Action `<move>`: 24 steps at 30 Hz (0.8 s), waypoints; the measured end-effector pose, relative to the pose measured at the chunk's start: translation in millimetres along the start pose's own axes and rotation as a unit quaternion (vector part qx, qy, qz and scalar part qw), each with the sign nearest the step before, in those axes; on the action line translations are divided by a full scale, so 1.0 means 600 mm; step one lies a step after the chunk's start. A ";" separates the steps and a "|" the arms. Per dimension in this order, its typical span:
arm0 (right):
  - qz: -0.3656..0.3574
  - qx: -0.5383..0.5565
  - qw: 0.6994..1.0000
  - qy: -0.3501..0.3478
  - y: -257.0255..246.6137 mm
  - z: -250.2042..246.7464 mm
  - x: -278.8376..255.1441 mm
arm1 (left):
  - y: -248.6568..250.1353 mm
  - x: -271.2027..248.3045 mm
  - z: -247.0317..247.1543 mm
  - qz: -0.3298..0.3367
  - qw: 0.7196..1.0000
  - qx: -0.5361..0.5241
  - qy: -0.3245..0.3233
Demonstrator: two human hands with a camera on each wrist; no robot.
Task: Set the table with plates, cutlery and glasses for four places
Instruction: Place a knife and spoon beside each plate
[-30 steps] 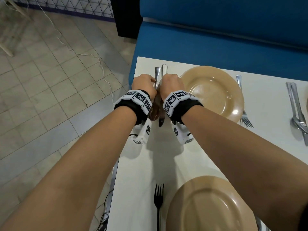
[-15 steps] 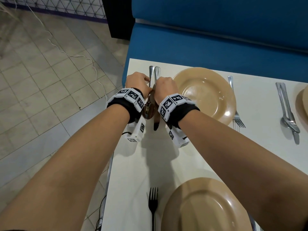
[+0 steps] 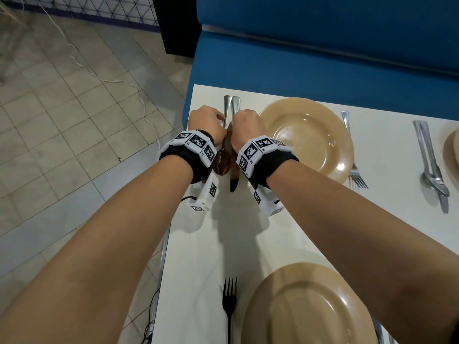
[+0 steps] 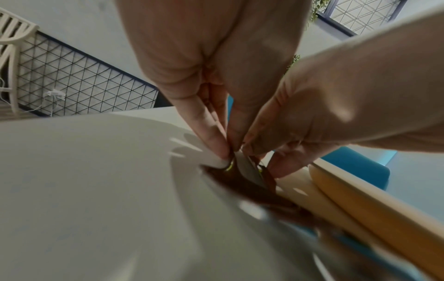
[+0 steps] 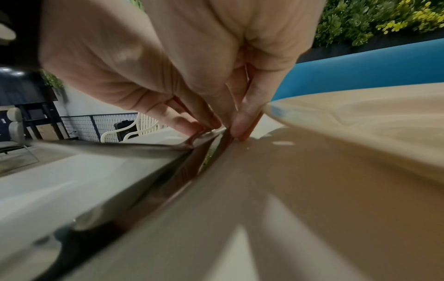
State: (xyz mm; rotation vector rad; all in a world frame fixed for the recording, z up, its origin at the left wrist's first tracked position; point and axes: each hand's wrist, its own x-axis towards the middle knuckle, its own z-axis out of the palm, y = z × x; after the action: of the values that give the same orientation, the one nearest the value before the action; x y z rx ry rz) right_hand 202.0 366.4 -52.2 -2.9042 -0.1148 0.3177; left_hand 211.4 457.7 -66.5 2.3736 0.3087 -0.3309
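Observation:
A steel spoon [image 3: 226, 106] and knife [image 3: 236, 103] lie side by side on the white table [image 3: 248, 232], left of the far tan plate [image 3: 306, 137]. My left hand [image 3: 210, 124] pinches the spoon's handle; in the left wrist view its fingertips [image 4: 222, 150] meet at the spoon [image 4: 230, 164]. My right hand [image 3: 248, 126] pinches the knife's handle, and its fingertips [image 5: 238, 129] press against the knife [image 5: 192, 167] beside the plate's rim [image 5: 336, 121]. The spoon's bowl [image 3: 223, 163] and the knife's blade [image 3: 233, 181] show between my wrists.
A fork [image 3: 355, 167] lies right of the far plate. Nearer me stand a second tan plate [image 3: 305, 309] and a black fork [image 3: 229, 301]. Another spoon and knife pair [image 3: 433, 167] and a plate's edge [image 3: 453, 150] are at the right. A blue bench [image 3: 323, 58] runs behind; the table's left edge drops to tiled floor.
Both hands stay on the spoon and knife at the same spot. The two handles now lie closer together and more parallel. The head view has shifted slightly.

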 end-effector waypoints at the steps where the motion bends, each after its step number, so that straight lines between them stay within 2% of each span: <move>1: 0.002 0.002 1.000 0.001 0.000 -0.001 0.001 | 0.000 0.000 0.000 0.000 1.000 0.001 0.000; 16: -0.006 -0.008 1.000 -0.005 0.003 -0.005 -0.004 | 0.003 -0.004 -0.002 -0.011 1.000 -0.005 0.001; 24: 0.009 0.060 0.997 0.050 0.029 -0.041 -0.031 | 0.020 -0.041 -0.014 -0.027 0.999 -0.023 0.036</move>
State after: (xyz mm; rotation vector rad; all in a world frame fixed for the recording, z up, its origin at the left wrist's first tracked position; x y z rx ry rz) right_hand 190.1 342.6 -29.0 -2.7962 -0.0504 0.1751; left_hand 193.6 451.7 -44.9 2.3389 0.4104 -0.2617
